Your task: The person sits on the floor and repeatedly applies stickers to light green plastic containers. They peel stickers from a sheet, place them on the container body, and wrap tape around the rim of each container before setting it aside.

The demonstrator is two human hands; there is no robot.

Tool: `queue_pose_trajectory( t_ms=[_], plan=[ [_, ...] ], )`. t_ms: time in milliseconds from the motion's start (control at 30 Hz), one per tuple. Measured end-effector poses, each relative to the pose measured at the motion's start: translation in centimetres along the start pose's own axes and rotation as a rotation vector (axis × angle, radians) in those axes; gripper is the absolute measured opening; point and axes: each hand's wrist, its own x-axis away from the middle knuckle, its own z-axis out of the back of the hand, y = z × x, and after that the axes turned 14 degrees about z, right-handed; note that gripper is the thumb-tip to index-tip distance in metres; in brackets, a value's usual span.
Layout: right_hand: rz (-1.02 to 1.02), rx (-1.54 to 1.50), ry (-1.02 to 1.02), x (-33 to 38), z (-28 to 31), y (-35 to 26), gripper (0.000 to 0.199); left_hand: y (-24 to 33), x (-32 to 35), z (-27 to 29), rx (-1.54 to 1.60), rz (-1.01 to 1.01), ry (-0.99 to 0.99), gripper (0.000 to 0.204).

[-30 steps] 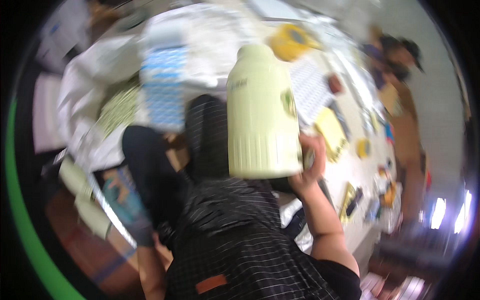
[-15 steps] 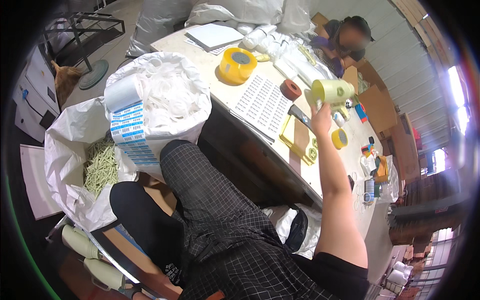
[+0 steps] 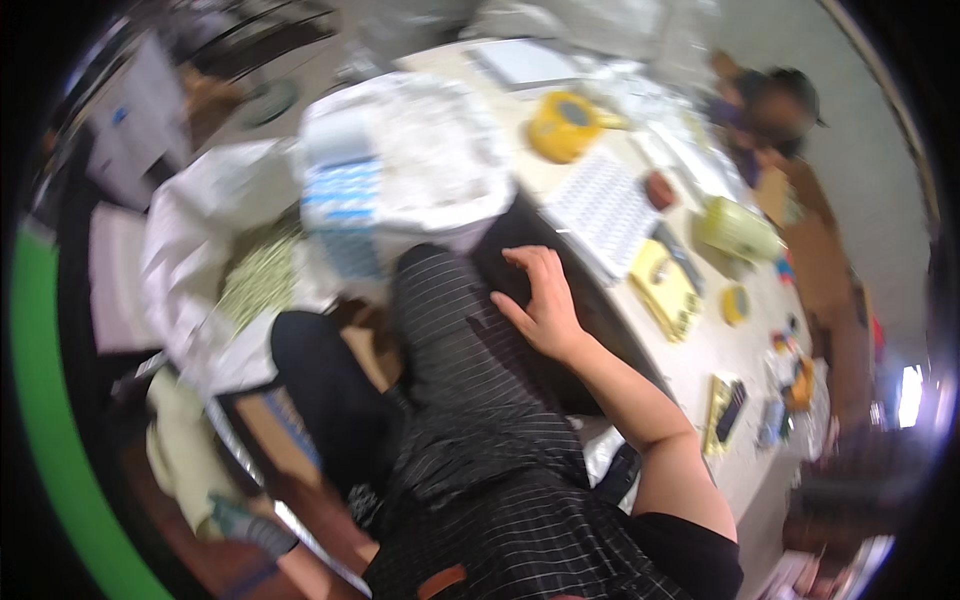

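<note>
My right hand (image 3: pixel 545 305) is empty, its fingers apart, above the dark gap between my knee and the table edge. On the table (image 3: pixel 690 395) beyond it, a pale yellow-green cylindrical container (image 3: pixel 740 230) lies on its side. At lower left, my left hand (image 3: pixel 250 528), in a grey-green glove, touches the lower end of another pale green container (image 3: pixel 180 470); motion blur smears its fingers. A yellow folded stack (image 3: pixel 664 290) and a printed label sheet (image 3: pixel 605 212) lie near the table edge.
A large yellow tape roll (image 3: pixel 563 128), a smaller yellow roll (image 3: pixel 735 305) and a brown roll (image 3: pixel 659 189) are on the table. White bags hold green sticks (image 3: pixel 262 280) and white rings (image 3: pixel 430 140). A person (image 3: pixel 775 110) sits across the table.
My right hand has let go of the pale yellow-green container and moved left, off the table. My left hand has come up against a container at lower left. The view has shifted.
</note>
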Motion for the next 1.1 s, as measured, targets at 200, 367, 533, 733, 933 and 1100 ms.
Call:
queue_pose_trajectory(
  t_ms=[200,367,533,733,933,1100],
  plan=[
    [-0.187,-1.014,-0.109,-0.5,-6.2,-6.1,0.157,26.2,8.8,1.1,0.615,-0.228,-0.145,0.032],
    [-0.029,-1.09,0.108,-1.7,-3.5,-10.7,0.161,33.8,7.7,-8.6,0.539,-0.271,-0.923,0.036],
    [0.001,-0.637,0.128,0.5,-4.7,-12.5,0.121,35.2,13.8,-11.5,-0.065,-0.526,-0.942,0.038],
    [-0.025,-0.345,0.026,0.7,-7.1,-14.5,0.113,41.3,17.1,2.0,0.593,-0.857,-1.14,0.068],
    [0.126,-0.31,-0.011,0.5,-7.2,-15.6,0.076,38.6,20.1,3.8,0.152,-1.205,-0.649,0.038],
    [0.119,-0.408,0.003,0.8,-8.6,-15.7,0.086,37.8,19.7,4.0,-0.127,-1.165,-0.789,0.031]
  ],
)
